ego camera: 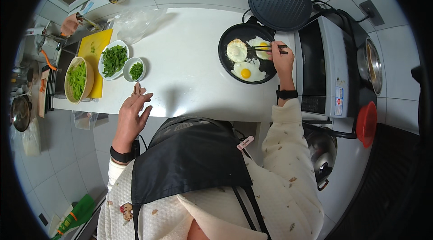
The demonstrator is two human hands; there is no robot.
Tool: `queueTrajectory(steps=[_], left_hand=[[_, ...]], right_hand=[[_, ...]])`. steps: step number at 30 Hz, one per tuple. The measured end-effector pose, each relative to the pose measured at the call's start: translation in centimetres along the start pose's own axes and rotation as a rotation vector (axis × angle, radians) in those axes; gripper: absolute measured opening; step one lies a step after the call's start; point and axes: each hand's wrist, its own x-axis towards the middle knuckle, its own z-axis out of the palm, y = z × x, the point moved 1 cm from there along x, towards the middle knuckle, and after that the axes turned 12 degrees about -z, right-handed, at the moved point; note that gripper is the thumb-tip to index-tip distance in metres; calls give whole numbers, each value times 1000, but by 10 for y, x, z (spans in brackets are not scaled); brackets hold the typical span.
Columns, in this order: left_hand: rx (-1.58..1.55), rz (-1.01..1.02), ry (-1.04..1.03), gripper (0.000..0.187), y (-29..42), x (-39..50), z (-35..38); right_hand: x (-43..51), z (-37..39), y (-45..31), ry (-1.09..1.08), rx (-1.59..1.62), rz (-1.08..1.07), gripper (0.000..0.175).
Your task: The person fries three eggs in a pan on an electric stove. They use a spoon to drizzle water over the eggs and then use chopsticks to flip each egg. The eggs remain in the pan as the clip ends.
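Observation:
My right hand (282, 57) grips a pair of black chopsticks (265, 47) over the round black pan of an electric griddle (227, 65). Their tips point left, at the edge of a fried egg (236, 50) whose yolk is covered by white. A second egg (258, 44) lies under the chopsticks, its yellow yolk partly hidden. Nearest me in the pan is another sunny-side-up egg (248, 71). My left hand (131, 118) hovers by the counter's front edge, fingers apart and holding nothing visible. Just beyond its fingertips is a crumpled brownish scrap (138, 88); whether they touch, I cannot tell.
The griddle's ridged lid (280, 1) stands raised behind the pan. A white oven-like appliance (333, 67) flanks it on the right. Leftward are a bowl of chopped green onion (136, 71), a plate of leafy greens (115, 60), a lettuce basket (77, 79) and a yellow cutting board (96, 48).

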Motion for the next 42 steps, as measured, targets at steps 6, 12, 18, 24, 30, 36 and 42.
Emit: queueTrajectory(steps=[6,12,18,24,30,36,42], left_hand=[[20,85,3,37,3,-1,5],[-21,10,-21,40,2,2,4],[-117,-92,-7,38,-1,-2,5],[-102,-88,-20,36,22,0,13],[-23,-2,-10,35,48,-4,29],[-20,-62,9,35,57,-17,38],[-17,-107,53,36,58,-31,39]], right_hand=[[-25,5,6,-30,85,-53,19],[-41,-68,-10,228,180,-57,24],[-80,-113,13,330,114,-16,25],[-113,-69,28,122,-80,-289,12],[-111,-47,29,-42,-294,-567,14],[-92,-38,43,-110,-362,-699,13],[-83,-28,36,-143,-390,-714,14]])
